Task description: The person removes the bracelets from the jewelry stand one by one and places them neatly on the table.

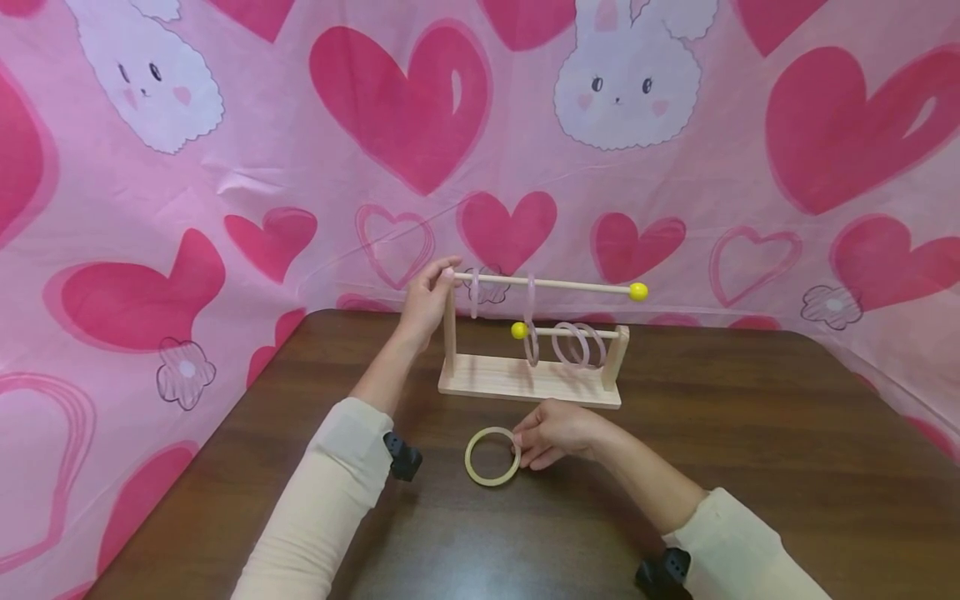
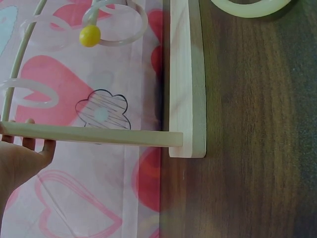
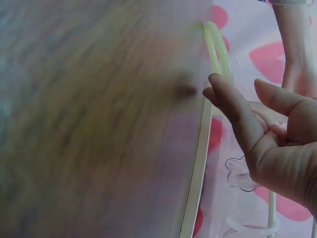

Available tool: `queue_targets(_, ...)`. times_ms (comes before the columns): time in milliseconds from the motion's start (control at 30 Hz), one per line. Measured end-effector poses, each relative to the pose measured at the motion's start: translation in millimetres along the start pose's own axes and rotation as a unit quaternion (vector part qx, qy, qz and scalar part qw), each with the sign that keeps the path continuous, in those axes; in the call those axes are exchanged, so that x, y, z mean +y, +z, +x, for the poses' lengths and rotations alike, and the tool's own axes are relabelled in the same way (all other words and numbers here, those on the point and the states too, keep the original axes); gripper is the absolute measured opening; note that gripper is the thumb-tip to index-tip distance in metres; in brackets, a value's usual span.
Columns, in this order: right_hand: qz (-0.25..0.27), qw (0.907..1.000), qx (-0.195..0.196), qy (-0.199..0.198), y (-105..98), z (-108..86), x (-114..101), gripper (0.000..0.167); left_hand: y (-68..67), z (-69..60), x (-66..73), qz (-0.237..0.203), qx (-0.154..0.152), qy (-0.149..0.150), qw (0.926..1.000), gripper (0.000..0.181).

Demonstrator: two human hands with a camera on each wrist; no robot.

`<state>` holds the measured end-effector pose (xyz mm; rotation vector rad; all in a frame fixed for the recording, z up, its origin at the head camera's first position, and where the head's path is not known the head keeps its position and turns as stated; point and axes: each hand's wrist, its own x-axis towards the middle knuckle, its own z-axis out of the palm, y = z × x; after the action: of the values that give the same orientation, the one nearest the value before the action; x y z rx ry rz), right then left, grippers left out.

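At the upper left of the wooden stand (image 1: 525,381), my left hand (image 1: 427,304) grips the top of the tall post (image 1: 450,333); in the left wrist view the fingers curl behind that post (image 2: 109,135). My right hand (image 1: 558,433) touches the right edge of a yellow-green ring (image 1: 468,462) in front of the stand. The right wrist view shows the ring (image 3: 212,47) at the fingertips, with the thumb held apart from the fingers. Pale pink rings hang on the upper rod (image 1: 577,287) and the lower rod (image 1: 551,332).
Yellow balls cap the upper rod (image 1: 638,292) and the lower rod (image 1: 520,331). The short post (image 1: 615,360) stands at the stand's right end. A pink cloth with hearts and rabbits (image 1: 525,167) hangs behind the brown table (image 1: 750,417).
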<state>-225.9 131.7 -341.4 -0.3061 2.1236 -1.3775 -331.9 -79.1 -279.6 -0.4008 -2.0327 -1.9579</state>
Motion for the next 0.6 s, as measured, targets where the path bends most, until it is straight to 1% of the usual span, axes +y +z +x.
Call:
queue_targets(133, 0.002, 0.9999, 0.004, -0.011, -0.3, -0.4, -0.3, 0.031, -0.3, 0.2, -0.2, -0.005, -0.003, 0.002, 1.0, 0.032)
queue_targets(300, 0.001, 0.9996, 0.006, -0.027, -2.5, -2.5, -2.1, 0.035, -0.1, 0.2, 0.6, 0.0, -0.004, 0.002, 1.0, 0.032)
queue_targets(467, -0.001, 0.9994, 0.017, -0.031, -3.1, -2.8, -3.9, 0.035, 0.3, -0.3, 0.7, -0.006, -0.003, 0.002, 1.0, 0.031)
queue_targets(600, -0.009, 0.9987, 0.031, -0.04, -3.8, -2.2, -4.7, 0.035, 0.5, -0.4, 0.8, -0.002, 0.001, 0.0, 1.0, 0.031)
